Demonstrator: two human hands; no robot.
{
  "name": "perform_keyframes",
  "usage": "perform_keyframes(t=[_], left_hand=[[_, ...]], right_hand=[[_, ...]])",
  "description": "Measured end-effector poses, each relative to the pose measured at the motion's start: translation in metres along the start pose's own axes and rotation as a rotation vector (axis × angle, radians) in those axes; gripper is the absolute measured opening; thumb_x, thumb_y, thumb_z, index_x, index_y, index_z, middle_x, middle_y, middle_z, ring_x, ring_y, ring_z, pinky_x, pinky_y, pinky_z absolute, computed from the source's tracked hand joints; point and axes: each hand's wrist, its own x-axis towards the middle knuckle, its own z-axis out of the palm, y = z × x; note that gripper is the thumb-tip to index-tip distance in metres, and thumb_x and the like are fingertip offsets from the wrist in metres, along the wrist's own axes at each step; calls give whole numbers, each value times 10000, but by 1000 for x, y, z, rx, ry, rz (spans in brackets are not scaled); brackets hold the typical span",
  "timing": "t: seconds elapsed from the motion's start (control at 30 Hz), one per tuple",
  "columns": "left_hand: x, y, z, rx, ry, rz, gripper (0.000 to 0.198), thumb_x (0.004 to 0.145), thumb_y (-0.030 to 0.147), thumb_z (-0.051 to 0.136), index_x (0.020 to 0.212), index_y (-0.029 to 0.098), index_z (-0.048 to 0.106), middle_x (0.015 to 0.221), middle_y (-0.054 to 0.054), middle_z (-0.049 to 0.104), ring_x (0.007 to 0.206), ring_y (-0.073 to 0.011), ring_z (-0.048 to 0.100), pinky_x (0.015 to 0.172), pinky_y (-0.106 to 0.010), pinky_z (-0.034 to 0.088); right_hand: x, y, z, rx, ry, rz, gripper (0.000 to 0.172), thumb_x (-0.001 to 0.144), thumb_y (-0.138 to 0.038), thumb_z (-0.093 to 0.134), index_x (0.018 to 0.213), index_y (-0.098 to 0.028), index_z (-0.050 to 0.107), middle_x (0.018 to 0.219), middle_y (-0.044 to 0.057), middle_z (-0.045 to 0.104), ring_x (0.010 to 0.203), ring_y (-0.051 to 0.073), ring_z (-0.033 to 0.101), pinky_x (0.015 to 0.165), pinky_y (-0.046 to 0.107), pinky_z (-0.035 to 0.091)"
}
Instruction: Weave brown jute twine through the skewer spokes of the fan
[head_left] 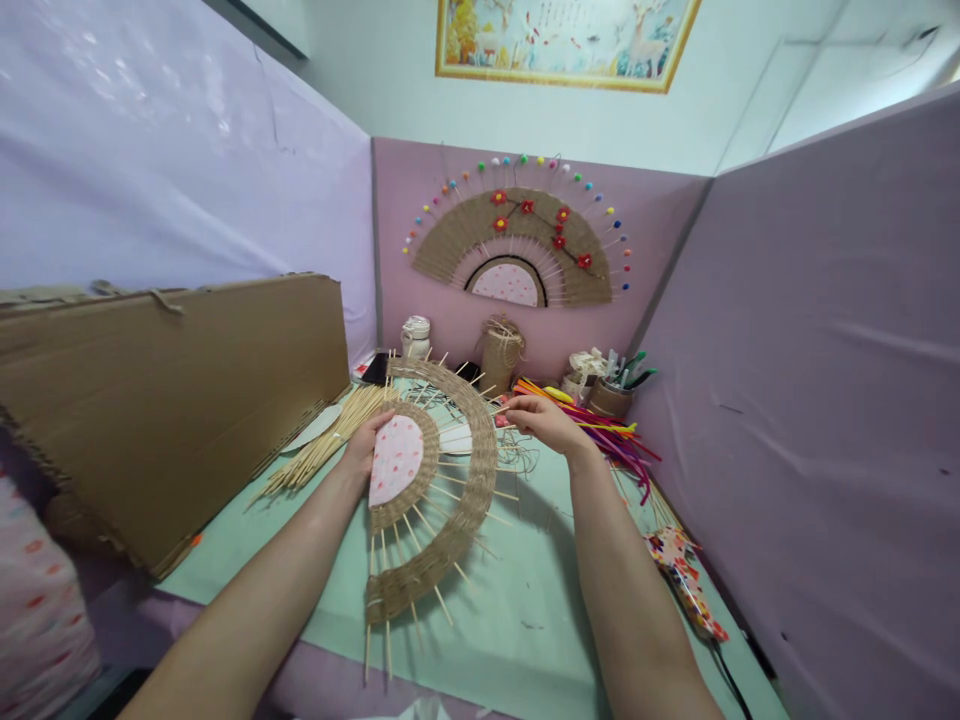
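Observation:
A half-round woven fan [465, 490] of jute twine on thin wooden sticks stands on edge over a green mat [517, 620], with a pink dotted half-disc at its centre. My left hand [365, 447] grips the fan at the pink half-disc, fingers wrapped behind it. My right hand [541, 418] is up at the fan's outer band, fingers pinched on a strand of twine near a stick end. Loose twine [517, 455] trails on the mat just below that hand.
A large cardboard sheet [172, 390] leans at the left. Spare sticks [330, 440] lie beside it. Coloured pipe cleaners [607, 430], a twine-wrapped jar [501, 355], a tool cup [611, 395] and a white spool [416, 335] sit at the back. A finished fan [517, 245] hangs on the pink wall.

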Motion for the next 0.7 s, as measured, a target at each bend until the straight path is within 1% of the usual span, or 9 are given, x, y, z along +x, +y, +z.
perform_keyframes(t=[0.2,0.33,0.43,0.53,0.6,0.7], left_hand=[[-4,-2,5,8,31,39,152,798,194,519,738,107,629,611,-114,698,545,-249,674,585,-370,548],[-3,-3,7,-7,46,98,119,786,155,527,716,124,617,587,-93,691,522,-236,667,552,-351,546],[-4,-2,8,-14,58,120,116,786,147,522,740,117,624,590,-95,690,522,-236,667,555,-354,545],[-5,-1,9,-35,105,128,125,775,162,542,819,100,641,600,-99,690,533,-246,669,575,-368,545],[-5,0,10,-64,137,154,150,762,151,560,876,102,643,614,-85,693,543,-241,672,592,-365,546],[-4,0,11,-92,169,189,179,740,116,578,909,115,638,628,-61,694,544,-223,671,603,-351,545]], right_hand=[[2,3,-1,-6,-13,8,300,676,-416,647,827,-157,651,651,-20,558,496,47,304,488,219,236],[3,4,-1,-22,19,7,295,679,-415,641,819,-155,654,644,-16,549,500,52,318,485,220,237],[3,2,0,-13,47,20,300,665,-414,643,803,-148,650,605,-21,527,503,60,349,482,221,236],[3,-1,2,-26,80,26,267,662,-379,624,793,-147,646,588,-23,529,495,63,358,483,222,246],[2,-4,2,-82,120,6,243,676,-359,596,792,-152,649,591,-21,540,497,70,368,491,225,269],[3,-8,2,-248,198,-69,242,706,-363,558,768,-153,661,637,-1,581,543,94,421,522,236,308]])
